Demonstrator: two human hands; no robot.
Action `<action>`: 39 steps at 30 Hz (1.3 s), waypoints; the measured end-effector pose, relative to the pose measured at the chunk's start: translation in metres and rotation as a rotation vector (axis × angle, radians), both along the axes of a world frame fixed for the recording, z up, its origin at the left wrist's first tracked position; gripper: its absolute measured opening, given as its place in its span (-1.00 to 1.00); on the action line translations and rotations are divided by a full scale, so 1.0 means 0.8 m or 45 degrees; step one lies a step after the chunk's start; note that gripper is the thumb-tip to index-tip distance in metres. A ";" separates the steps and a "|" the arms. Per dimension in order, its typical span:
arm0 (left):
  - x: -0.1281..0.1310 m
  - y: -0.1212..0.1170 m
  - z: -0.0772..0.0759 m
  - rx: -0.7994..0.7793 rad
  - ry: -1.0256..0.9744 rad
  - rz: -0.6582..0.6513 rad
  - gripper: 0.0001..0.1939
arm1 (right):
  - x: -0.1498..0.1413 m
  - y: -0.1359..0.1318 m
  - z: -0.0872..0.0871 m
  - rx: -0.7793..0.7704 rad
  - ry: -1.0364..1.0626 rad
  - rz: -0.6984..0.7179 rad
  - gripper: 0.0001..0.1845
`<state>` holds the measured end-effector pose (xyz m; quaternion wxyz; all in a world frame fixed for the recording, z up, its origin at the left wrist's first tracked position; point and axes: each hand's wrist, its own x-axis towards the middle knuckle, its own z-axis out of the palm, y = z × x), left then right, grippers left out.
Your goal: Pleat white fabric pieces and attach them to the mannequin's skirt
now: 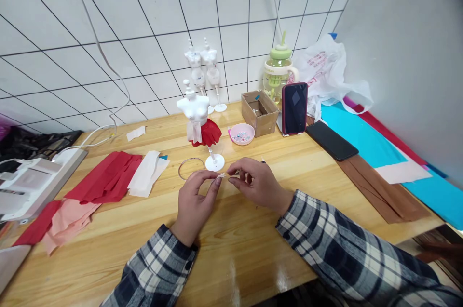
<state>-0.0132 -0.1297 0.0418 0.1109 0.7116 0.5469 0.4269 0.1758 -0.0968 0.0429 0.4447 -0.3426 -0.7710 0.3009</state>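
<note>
My left hand (198, 203) pinches a small pale piece of material (221, 175) between thumb and forefinger, low over the table. Just to its right, my right hand (257, 182) has its thumb and forefinger closed at the other end of the piece; what lies in that pinch is too small to name. Right behind the hands stands a white miniature dress form (193, 107) on a round base. It wears a red ruffled skirt (209, 132) with a pale strip (194, 132) at the front. A thin ring (180, 167) lies beside my left hand.
Behind are a pink bowl of beads (242, 134), a cardboard box (260, 113), a propped phone (294, 107) and a bottle (278, 68). Red fabric (112, 177) and white strips (146, 174) lie left, near a power strip (68, 172). A black phone (333, 139) and brown fabric (379, 189) lie right.
</note>
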 end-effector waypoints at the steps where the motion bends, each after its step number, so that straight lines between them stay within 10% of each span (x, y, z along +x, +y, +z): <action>1: 0.000 0.000 -0.001 -0.026 -0.015 0.011 -0.89 | 0.000 0.000 0.000 -0.039 0.018 -0.008 -0.78; 19: -0.036 0.014 -0.002 -0.219 0.175 -0.105 -0.67 | 0.006 0.025 -0.012 -1.014 0.010 -0.114 -0.67; 26: -0.127 0.049 -0.017 -0.242 0.685 -0.149 -0.67 | 0.009 0.026 -0.026 -0.741 -0.406 -0.194 -0.76; 31: -0.129 0.056 -0.027 -0.367 0.739 -0.170 -0.75 | 0.014 0.029 -0.021 -0.470 -0.504 -0.346 -0.79; 39: -0.110 0.047 -0.019 -0.320 0.161 0.261 -0.79 | 0.014 0.034 -0.028 -0.155 -0.453 -0.370 -0.74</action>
